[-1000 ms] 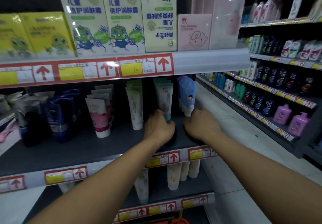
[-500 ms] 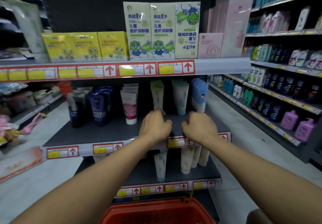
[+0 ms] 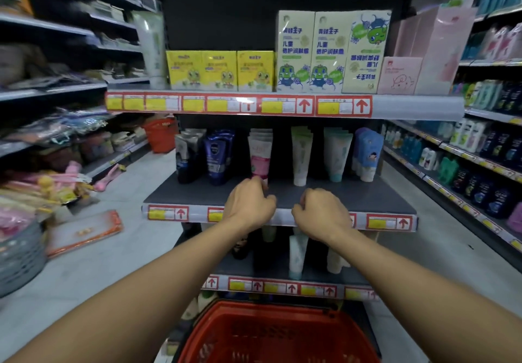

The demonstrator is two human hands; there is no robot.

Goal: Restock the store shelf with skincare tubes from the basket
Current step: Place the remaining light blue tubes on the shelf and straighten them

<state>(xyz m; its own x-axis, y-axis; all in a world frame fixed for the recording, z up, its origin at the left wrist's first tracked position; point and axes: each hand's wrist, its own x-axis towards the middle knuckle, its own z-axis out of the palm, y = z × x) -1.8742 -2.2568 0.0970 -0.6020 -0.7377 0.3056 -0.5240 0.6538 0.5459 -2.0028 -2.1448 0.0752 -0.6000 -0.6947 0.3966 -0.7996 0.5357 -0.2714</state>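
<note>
The grey middle shelf (image 3: 367,196) holds upright rows of skincare tubes: dark blue tubes (image 3: 219,156), pink-and-white tubes (image 3: 260,153), pale green tubes (image 3: 301,156), mint tubes (image 3: 336,153) and light blue tubes (image 3: 367,153). My left hand (image 3: 250,203) and my right hand (image 3: 322,213) hover side by side over the shelf's front edge, fingers curled, holding nothing. The red basket (image 3: 278,334) sits low in front of me; its mesh bottom shows and I see no tubes inside.
Boxed children's creams (image 3: 327,52) stand on the top shelf. More tubes (image 3: 296,255) stand on the lower shelf. Stocked shelves (image 3: 480,148) line the right aisle. Another red basket (image 3: 161,133), a grey basket (image 3: 19,255) and pink goods (image 3: 65,173) crowd the left floor.
The view has pulled back from the shelf. Both hands have drawn away from the tubes to the shelf's front edge, and the red basket has come into view below.
</note>
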